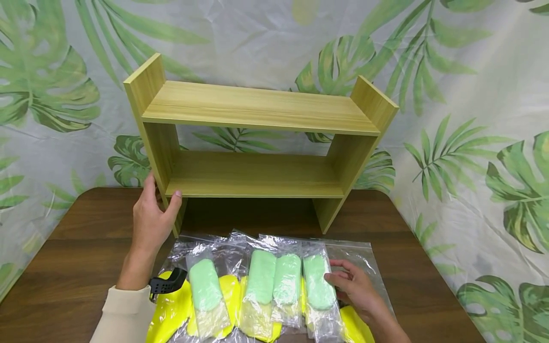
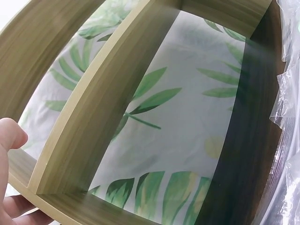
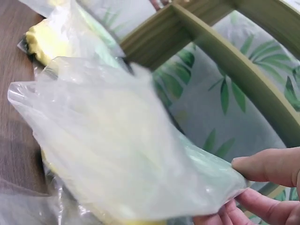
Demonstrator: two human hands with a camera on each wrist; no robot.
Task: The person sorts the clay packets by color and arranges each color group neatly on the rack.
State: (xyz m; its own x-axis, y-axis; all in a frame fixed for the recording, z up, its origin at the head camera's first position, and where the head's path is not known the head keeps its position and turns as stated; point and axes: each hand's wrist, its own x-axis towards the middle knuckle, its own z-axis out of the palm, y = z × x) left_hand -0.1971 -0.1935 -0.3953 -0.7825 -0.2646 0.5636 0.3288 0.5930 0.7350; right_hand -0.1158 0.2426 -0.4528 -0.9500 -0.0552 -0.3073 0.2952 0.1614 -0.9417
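Observation:
My left hand (image 1: pixel 150 221) grips the left upright of a light wooden two-tier shelf (image 1: pixel 257 107), its thumb on the front and fingers round the outer side. In the left wrist view the thumb and fingers of that hand (image 2: pixel 9 136) straddle the panel by the middle board (image 2: pixel 89 103). On the right, my right hand (image 1: pixel 353 286) pinches the side of a small clear plastic bag (image 1: pixel 319 283) with a pale green slab inside. The right wrist view shows this bag (image 3: pixel 126 140) tilted up, thumb above its edge and fingers below.
Several more bagged green slabs (image 1: pixel 205 286) lie in a row before the shelf. Beneath them are larger clear zip bags (image 1: pixel 358 252) with bright yellow contents (image 1: pixel 169 309). Everything stands on a dark wooden table (image 1: pixel 86 252). A leaf-print cloth (image 1: pixel 450 166) hangs behind.

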